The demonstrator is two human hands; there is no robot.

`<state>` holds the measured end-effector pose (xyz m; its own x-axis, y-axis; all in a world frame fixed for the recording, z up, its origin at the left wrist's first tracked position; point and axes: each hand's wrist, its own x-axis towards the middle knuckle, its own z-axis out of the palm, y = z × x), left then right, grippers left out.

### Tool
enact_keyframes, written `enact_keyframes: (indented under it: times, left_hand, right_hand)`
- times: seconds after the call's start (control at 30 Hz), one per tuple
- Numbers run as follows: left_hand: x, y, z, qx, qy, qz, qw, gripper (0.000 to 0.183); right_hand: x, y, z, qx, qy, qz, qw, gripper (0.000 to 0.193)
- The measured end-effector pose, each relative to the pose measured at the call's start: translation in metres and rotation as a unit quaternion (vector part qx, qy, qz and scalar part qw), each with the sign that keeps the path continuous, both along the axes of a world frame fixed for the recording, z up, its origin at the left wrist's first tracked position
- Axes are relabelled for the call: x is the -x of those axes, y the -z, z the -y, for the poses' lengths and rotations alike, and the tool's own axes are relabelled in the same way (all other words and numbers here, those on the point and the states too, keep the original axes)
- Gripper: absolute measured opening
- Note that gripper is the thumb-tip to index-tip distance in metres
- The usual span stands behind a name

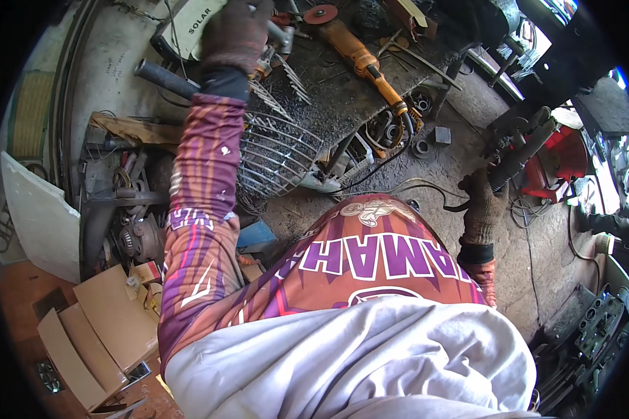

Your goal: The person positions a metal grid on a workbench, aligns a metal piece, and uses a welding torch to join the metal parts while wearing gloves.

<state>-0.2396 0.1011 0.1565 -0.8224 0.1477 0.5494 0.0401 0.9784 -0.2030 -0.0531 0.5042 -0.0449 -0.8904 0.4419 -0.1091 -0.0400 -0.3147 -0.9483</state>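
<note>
Nearest, the right hand (481, 206), gloved, is placed against the lower end of a dark tool (524, 157); whether it is clenched on it cannot be told. The tool is judged stiff and fairly heavy, best taken by its thick round shaft.

Farther off, the left hand (236, 38), also gloved, is extended over the bench (328, 101) beside a grey handle (281, 36); its fingers are hidden, so a grasp cannot be confirmed. The handle is judged hard, light enough for one hand and best held around its bar. A pipe (166, 79) is seen left of that hand, a grinder (353, 50) right of it.

Of containers, an open carton (108, 314) is found well behind the left hand, its inside unseen. A barred basket (279, 157) is set nearer that hand, its contents unclear; a white box (189, 38) is partly covered by the hand.
</note>
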Motion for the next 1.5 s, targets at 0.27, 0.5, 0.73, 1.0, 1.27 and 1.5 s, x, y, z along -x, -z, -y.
enact_keyframes:
  times: [0.27,0.5,0.73,1.0,1.27,1.5]
  left_hand:
    - [0.049,0.099,-0.034,0.054,0.046,0.008,0.997,0.018]
    - [0.024,0.144,-0.071,0.099,0.117,0.137,0.979,0.017]
    - [-0.003,0.155,-0.093,-0.06,0.123,0.286,0.949,0.036]
    - [-0.099,0.073,-0.004,-0.148,0.201,0.223,0.942,0.048]
    - [-0.116,0.091,0.052,-0.054,0.091,0.314,0.944,0.056]
    - [-0.102,0.088,0.045,-0.045,0.115,0.341,0.932,0.06]
  right_hand:
    - [-0.003,0.0,-0.004,-0.019,-0.023,0.003,1.0,0.036]
    - [-0.007,0.007,-0.018,-0.026,0.016,0.013,0.999,0.03]
    - [-0.001,0.0,-0.022,-0.03,-0.013,-0.01,0.999,0.032]
    - [-0.005,0.006,-0.05,-0.089,-0.057,-0.02,0.994,0.037]
    - [-0.001,-0.025,-0.026,-0.151,-0.017,-0.183,0.971,0.032]
    - [-0.019,-0.048,-0.011,-0.335,-0.018,-0.172,0.926,0.031]
